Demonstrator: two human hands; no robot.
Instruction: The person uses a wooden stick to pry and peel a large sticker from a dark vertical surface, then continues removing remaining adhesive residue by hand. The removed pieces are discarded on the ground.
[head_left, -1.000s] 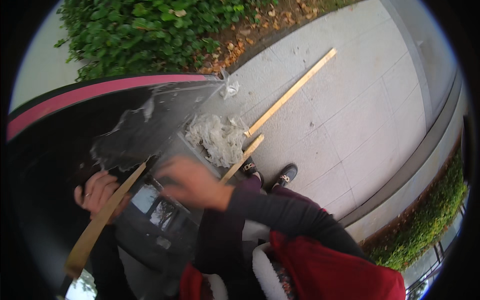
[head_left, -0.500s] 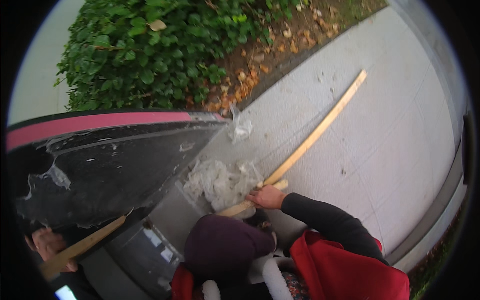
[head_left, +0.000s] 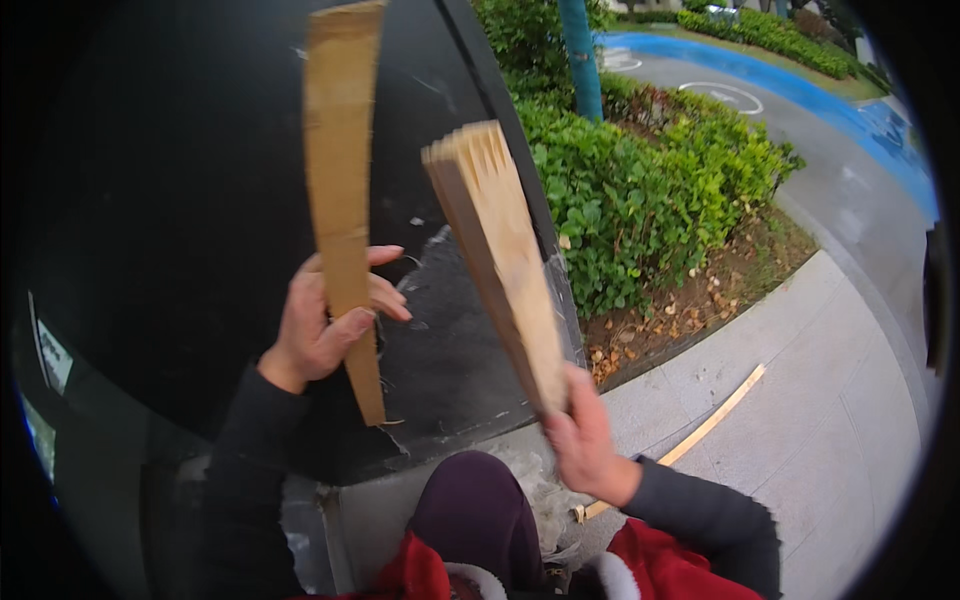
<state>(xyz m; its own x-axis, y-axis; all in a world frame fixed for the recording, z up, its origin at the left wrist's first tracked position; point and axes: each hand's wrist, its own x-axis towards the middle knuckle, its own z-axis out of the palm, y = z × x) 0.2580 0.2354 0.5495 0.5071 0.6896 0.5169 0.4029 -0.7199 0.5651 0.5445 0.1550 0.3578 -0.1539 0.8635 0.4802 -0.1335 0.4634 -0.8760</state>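
Up in front of you, your left hand (head_left: 318, 335) grips a flat wooden slat (head_left: 343, 195) near its lower end. The thumb presses across its face, the fingers (head_left: 385, 290) curl loosely behind it, and their tips show just past its right edge. That slat rises above the hand, slightly bowed, and its short tail hangs below the palm. Behind both sits a big black bin lid (head_left: 180, 200), raised. To the right, your right hand (head_left: 583, 432) is closed tight around the bottom of a second plank (head_left: 500, 255), which leans up and left from the fist, its splintered end uppermost. The two pieces stand apart. Right of that hand, a long thin strip (head_left: 712, 418) lies on the pavement (head_left: 830, 430), beside a green hedge (head_left: 640, 190).
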